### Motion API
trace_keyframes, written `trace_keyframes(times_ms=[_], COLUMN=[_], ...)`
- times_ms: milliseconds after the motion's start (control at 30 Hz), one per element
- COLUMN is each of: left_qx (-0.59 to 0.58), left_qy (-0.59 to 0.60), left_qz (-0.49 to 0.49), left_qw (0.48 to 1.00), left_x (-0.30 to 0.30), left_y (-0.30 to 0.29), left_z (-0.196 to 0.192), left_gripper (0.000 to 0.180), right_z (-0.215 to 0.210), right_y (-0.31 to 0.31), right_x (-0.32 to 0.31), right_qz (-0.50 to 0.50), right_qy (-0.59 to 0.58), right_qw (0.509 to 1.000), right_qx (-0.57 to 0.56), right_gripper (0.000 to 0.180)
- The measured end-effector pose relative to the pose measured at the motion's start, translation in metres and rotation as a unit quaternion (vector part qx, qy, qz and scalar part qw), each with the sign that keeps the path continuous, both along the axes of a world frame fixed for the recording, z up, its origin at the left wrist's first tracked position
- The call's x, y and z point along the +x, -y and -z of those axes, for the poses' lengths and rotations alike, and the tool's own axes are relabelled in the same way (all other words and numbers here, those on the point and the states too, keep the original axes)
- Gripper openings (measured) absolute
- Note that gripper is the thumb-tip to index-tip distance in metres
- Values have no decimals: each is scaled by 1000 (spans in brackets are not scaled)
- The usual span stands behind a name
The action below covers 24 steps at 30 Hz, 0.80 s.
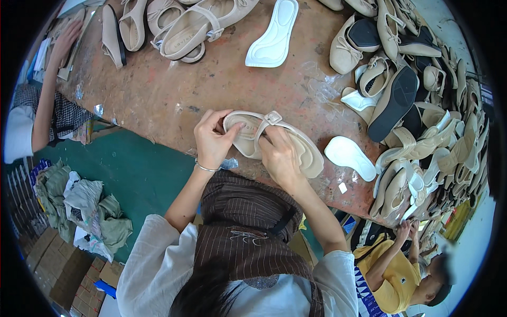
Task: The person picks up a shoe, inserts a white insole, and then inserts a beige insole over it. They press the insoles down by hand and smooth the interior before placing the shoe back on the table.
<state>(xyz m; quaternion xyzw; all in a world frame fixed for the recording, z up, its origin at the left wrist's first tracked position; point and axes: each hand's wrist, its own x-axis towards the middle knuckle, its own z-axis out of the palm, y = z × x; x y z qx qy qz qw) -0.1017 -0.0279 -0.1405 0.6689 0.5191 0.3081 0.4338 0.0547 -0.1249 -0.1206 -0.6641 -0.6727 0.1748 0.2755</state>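
A beige strapped shoe (250, 150) lies at the table's near edge, with its sole down and a buckle on the strap. My left hand (211, 138) grips its left end, the thumb inside on the printed insole and the fingers around the outer rim. My right hand (280, 157) is bent over the middle of the shoe, its fingertips tucked inside beside the strap and partly hidden. Beyond that hand, a layered beige end (311, 158) with curved ridges shows at the shoe's right. A white insole (349, 156) lies just right of the shoe.
Another white insole (273, 34) lies at the far middle of the table (158, 90). Several beige shoes (193, 34) stand far left. A big heap of shoes (393, 100) covers the right side. One co-worker's arm (50, 90) reaches in at left; another person (393, 269) sits at lower right.
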Motion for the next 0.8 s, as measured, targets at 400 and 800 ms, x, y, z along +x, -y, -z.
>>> trace_keyframes(times_ms=[400,800], left_qx=[-34,71], left_qy=[20,-165], left_qz=[6,190], left_qw=[999,965], left_x=[0,5], left_y=[-13,78], left_z=[10,-42], left_gripper=[5,20], right_z=[-25,-43], right_y=[19,-2], right_x=[0,67], right_qz=[-26,376], right_qy=[152,80], right_qw=[985,923], right_qx=[-76,-6], right_gripper=[44,65])
